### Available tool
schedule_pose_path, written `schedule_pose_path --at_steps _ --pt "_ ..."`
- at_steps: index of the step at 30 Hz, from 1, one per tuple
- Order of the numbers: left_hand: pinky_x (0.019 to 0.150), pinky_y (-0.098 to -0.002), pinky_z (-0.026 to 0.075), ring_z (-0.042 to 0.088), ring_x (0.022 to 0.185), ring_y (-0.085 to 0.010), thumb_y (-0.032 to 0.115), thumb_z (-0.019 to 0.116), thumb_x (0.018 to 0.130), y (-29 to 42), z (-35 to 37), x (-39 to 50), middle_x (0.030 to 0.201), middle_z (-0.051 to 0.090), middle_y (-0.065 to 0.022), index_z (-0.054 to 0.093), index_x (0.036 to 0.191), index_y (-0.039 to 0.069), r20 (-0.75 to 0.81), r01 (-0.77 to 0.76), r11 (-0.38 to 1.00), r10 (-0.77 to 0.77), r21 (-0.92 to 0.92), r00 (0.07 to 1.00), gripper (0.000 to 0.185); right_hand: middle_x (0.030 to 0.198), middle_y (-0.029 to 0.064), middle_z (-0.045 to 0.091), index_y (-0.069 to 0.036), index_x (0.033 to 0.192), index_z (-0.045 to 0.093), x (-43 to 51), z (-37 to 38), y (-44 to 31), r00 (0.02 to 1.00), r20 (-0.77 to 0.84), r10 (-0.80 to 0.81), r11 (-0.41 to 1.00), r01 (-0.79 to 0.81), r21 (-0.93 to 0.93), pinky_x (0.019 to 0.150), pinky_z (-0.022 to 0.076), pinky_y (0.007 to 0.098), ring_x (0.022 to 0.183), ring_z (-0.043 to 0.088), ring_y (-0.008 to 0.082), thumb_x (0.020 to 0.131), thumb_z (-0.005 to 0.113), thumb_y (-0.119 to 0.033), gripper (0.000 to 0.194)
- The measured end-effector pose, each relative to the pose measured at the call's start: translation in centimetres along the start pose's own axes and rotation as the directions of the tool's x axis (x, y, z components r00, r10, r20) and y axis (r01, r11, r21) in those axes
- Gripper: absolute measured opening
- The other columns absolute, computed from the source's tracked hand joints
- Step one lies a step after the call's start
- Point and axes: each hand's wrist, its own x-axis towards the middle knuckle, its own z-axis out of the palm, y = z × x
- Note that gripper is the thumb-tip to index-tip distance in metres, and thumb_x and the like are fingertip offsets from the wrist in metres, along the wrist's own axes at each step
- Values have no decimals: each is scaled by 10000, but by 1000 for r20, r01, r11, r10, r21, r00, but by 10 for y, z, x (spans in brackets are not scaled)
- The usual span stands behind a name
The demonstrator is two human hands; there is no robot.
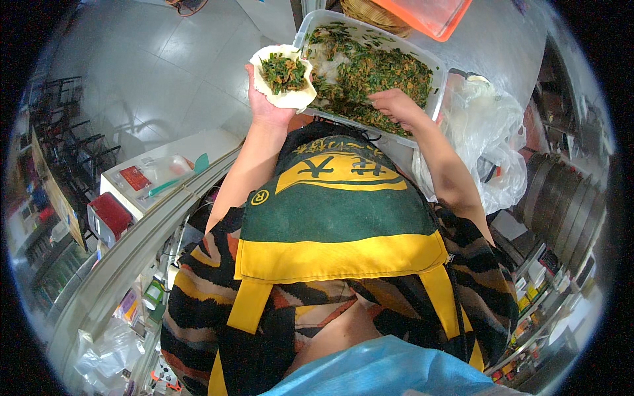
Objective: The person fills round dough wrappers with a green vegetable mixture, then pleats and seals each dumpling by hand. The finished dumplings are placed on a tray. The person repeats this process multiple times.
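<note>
My left hand (271,106) is palm up and holds a round, pale dough wrapper (292,100) with wavy edges. A heap of chopped green and brown filling (283,73) sits in the middle of the wrapper. To its right is a translucent plastic tub (438,94) holding a wide layer of similar chopped greens (361,74). My right hand (398,106) reaches over the near side of the tub, its fingers curled low at the filling. Whether anything is between those fingers is hidden.
Behind the tub are a woven basket (376,17) and an orange-rimmed tray (441,29). Crumpled clear plastic bags (488,128) lie right of the tub. Stacked round containers (559,203) stand further right. At left, a white counter (116,185) carries a teal-handled spatula (171,184).
</note>
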Motion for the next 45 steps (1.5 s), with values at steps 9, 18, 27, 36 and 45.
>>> schedule_pose_path --at_steps 9,18,27,36,45 --pt "1005 -563 390 491 1180 -400 604 338 926 -3 1 -1 1286 535 -160 491 1301 92 55 6 999 -4 -42 998 653 574 -93 373 -31 1198 602 -13 -16 12 999 -50 5 993 1 115 399 193 234 468 287 34 825 588 -152 392" --pt "994 -606 365 484 1175 -421 541 308 936 4 2 2 1282 545 -163 537 1260 95 -88 -135 990 138 45 986 597 840 117 607 -15 1079 654 1 -17 20 864 -108 -492 752 359 -552 684 460 384 715 576 286 815 535 -176 332" --pt "963 -616 383 521 1114 -420 555 342 915 28 3 -10 1215 590 -148 588 1197 115 -75 -189 981 191 28 979 577 865 202 675 -27 880 688 42 63 -51 885 -126 -449 568 173 -805 735 528 493 842 658 382 771 538 -148 221" --pt "964 -612 381 517 1122 -412 576 356 905 29 -3 -21 1214 589 -145 592 1186 115 -125 -191 981 187 -19 974 589 898 227 658 -5 832 685 43 60 -45 902 186 -389 632 409 -659 762 504 466 876 634 386 741 593 -179 217" --pt "1005 -591 366 497 1164 -412 587 330 924 26 -3 -17 1260 559 -159 522 1282 102 -70 -181 983 183 34 981 633 522 -96 302 33 1167 594 -1 14 -40 981 185 -55 958 0 286 398 144 227 435 225 24 880 540 -80 313"
